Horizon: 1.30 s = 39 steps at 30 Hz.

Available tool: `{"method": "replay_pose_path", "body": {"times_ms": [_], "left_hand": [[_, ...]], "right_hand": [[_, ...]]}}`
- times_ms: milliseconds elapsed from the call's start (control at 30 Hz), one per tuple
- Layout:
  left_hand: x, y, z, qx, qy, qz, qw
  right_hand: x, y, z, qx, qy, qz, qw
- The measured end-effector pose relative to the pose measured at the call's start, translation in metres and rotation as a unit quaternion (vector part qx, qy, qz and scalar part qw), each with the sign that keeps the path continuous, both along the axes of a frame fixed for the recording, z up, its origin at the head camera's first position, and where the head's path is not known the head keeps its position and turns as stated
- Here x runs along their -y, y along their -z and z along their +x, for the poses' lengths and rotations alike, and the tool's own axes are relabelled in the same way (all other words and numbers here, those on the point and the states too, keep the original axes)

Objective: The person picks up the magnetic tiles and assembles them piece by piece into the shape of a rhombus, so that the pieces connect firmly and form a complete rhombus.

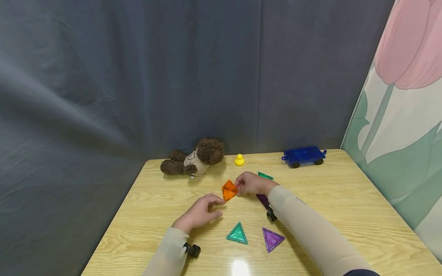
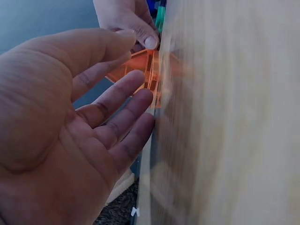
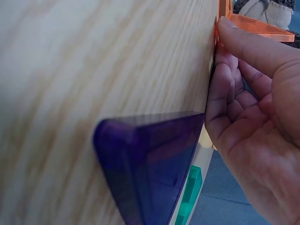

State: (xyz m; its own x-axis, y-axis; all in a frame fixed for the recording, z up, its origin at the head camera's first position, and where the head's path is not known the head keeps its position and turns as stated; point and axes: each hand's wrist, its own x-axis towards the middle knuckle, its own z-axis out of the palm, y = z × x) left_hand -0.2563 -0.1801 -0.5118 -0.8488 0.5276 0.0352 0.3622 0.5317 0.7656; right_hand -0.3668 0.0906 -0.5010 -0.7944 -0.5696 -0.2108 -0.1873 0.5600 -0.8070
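Orange translucent triangular magnetic tiles (image 1: 229,190) stand joined at an angle on the table, between the two hands. My right hand (image 1: 250,183) pinches their right side between thumb and fingers; in the right wrist view its thumb (image 3: 255,47) lies along an orange tile (image 3: 262,29). On the other side, my left hand (image 1: 200,212) has relaxed, spread fingers, a fingertip right at the tiles' lower corner. The left wrist view shows that palm (image 2: 70,126) with nothing in it and the orange tiles (image 2: 140,70) just beyond the fingers.
A green triangle tile (image 1: 237,234) and a purple one (image 1: 272,239) lie near the front. Another purple tile (image 1: 263,200) and a green tile (image 1: 265,175) sit by the right forearm. Behind are a brown teddy bear (image 1: 195,159), a yellow duck (image 1: 239,160) and a blue wheeled base (image 1: 304,155).
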Motion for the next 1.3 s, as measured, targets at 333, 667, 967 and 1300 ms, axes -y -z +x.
{"method": "replay_pose_path", "body": {"times_ms": [333,667,967,1300], "left_hand": [[-0.008,-0.006,0.022,0.016,0.062,-0.011,0.9979],[-0.017,-0.007,0.031,0.055,0.093,0.009,0.9941],[-0.022,-0.002,0.031,0.064,0.113,0.016,0.9914],[-0.028,-0.003,0.033,0.037,0.13,-0.016,0.9907]], "right_hand": [[0.003,-0.004,0.005,-0.016,-0.005,0.016,0.9997],[0.003,-0.003,0.004,-0.019,-0.007,0.017,0.9996],[0.002,-0.003,0.006,-0.016,-0.004,0.014,0.9998],[0.001,-0.002,0.005,-0.021,-0.004,0.014,0.9997]]}}
